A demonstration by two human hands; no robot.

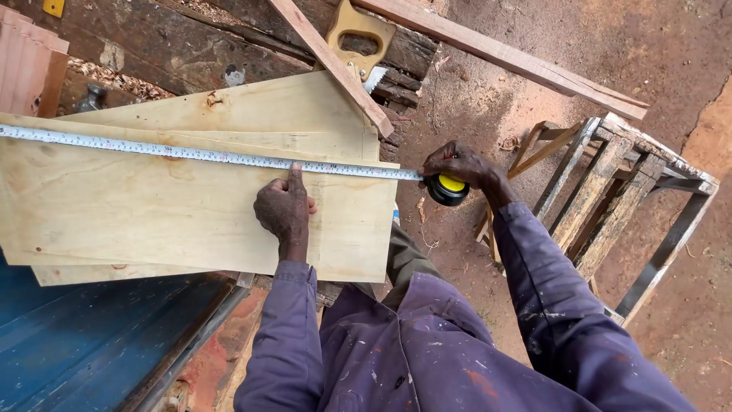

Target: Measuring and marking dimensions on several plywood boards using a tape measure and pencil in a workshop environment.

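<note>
Left hand [284, 210] pins the tape blade [198, 155] flat on the top plywood sheet [152, 206]; right hand [457, 166] is clenched on the yellow tape case [447, 188] just off the sheet's edge. Risks: the blade may skew or snap back if either grip slackens, and the stacked sheets may slide on the counter [152, 46].

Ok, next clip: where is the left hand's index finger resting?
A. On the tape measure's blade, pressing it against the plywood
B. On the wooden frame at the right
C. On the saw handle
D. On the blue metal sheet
A: the left hand lies on the plywood sheet with its index finger on the tape blade, while the right hand holds the yellow-and-black tape case off the board's end.
</note>
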